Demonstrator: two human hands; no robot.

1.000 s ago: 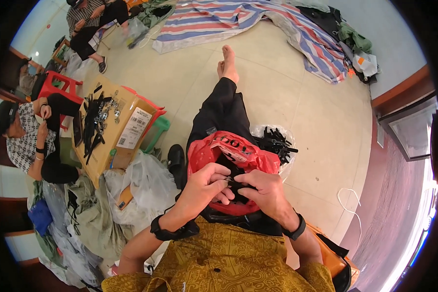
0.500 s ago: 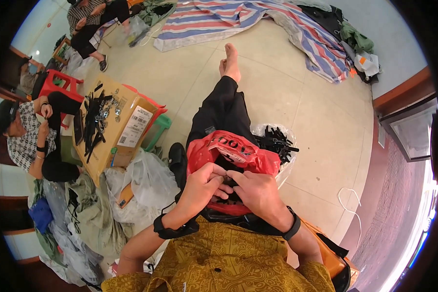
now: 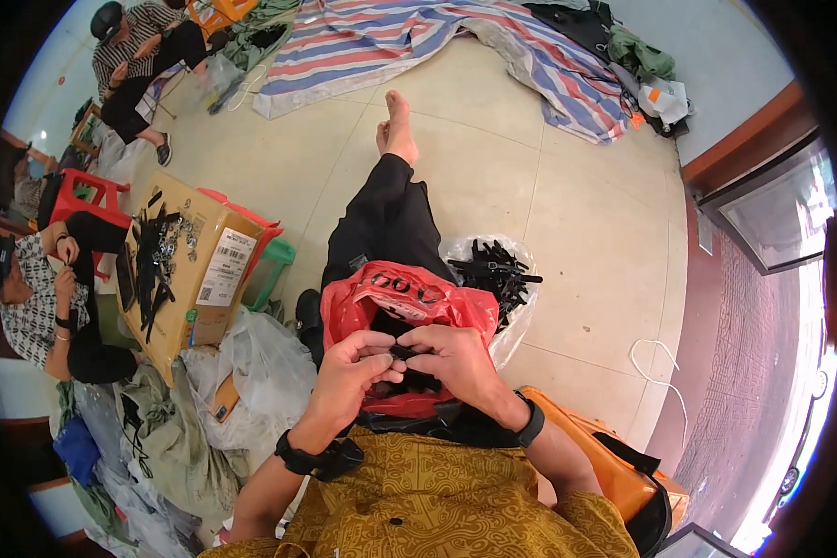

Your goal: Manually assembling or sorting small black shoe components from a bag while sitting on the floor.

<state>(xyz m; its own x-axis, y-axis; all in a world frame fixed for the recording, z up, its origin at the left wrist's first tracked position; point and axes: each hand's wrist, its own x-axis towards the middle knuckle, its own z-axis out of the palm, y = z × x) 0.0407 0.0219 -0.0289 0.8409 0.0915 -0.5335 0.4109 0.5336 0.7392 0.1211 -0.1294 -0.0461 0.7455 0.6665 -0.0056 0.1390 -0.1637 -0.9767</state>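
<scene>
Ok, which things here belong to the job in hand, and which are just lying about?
Job in hand:
- small dark piece, pinched by left hand and right hand
- red plastic bag, open beneath
- probably the black straps at right

Apparently lying about:
- striped sheet
- orange bag
- blue bundle

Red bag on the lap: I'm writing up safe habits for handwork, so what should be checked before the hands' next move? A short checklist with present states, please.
1. Left hand has the dark piece pinched: ok.
2. Right hand has the same piece: ok, its fingertips meet the left hand's there.
3. Detail of the piece: cannot tell, it is small and mostly covered.
4. Red bag open below the hands: ok.
5. Straps sorted in the clear bag: not ok, they lie jumbled.
6. Strips on the carton in order: not ok, they are heaped at mixed angles.
</scene>
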